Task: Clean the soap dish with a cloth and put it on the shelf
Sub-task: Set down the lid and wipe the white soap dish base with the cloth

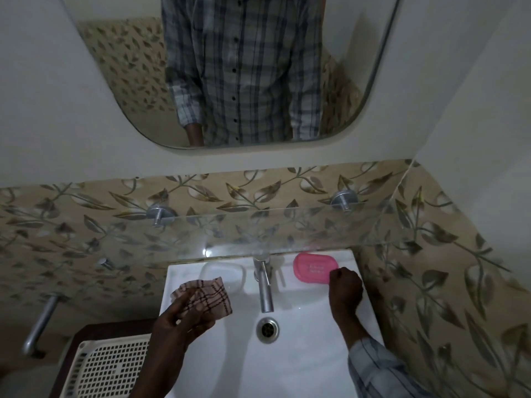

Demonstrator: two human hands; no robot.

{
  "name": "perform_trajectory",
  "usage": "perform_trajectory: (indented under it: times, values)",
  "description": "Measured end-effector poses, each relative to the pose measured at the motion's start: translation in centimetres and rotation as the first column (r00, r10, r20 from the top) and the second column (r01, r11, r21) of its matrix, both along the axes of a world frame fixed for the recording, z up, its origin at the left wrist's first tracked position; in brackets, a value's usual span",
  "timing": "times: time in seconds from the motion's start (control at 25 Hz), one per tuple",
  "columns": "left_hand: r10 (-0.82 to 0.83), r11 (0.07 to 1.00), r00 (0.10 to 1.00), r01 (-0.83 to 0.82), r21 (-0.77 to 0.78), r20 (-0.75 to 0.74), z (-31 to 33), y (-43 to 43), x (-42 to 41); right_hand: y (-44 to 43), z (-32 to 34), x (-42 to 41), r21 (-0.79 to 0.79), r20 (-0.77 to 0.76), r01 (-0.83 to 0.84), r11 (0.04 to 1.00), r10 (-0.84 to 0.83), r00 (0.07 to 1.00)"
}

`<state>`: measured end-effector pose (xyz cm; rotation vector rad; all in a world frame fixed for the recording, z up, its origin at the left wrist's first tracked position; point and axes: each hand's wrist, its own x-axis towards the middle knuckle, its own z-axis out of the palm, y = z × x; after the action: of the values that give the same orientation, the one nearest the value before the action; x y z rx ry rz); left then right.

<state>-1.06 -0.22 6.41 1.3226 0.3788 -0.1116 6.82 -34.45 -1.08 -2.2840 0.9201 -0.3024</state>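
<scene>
Fingers of the left hand curl round a pink-and-brown checked woven cloth, bunched and held ready over the left of the white glazed ceramic sink. The right hand sits as a curled fist at the near right corner of the pink oval plastic soap dish; whether its fingers pinch the rim cannot be told. The dish lies flat on the sink's back ledge, right of the chrome tube tap, under the front edge of the clear glass shelf on two metal pegs. Judgement: cloth in one hand and dish by the other suits a lift-and-wipe. The glossy plastic is likely slippery if wet. A white perforated plastic basket sits lower left.
</scene>
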Motion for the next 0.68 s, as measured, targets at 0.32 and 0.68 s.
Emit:
perform_trajectory:
  times: [0.32, 0.68]
  values:
    - [0.003, 0.999, 1.0, -0.003, -0.032, -0.014, -0.3, -1.3, 0.7, 0.4, -2.6, 1.1, 0.033, 0.0, -0.057, 0.998, 0.057, 0.998]
    - [0.003, 0.998, 0.999, -0.005, -0.055, -0.036, 0.7, -2.4, 0.6, 0.4, -0.8, 0.4, 0.073, 0.08, 0.039, 0.997, -0.045, 0.996]
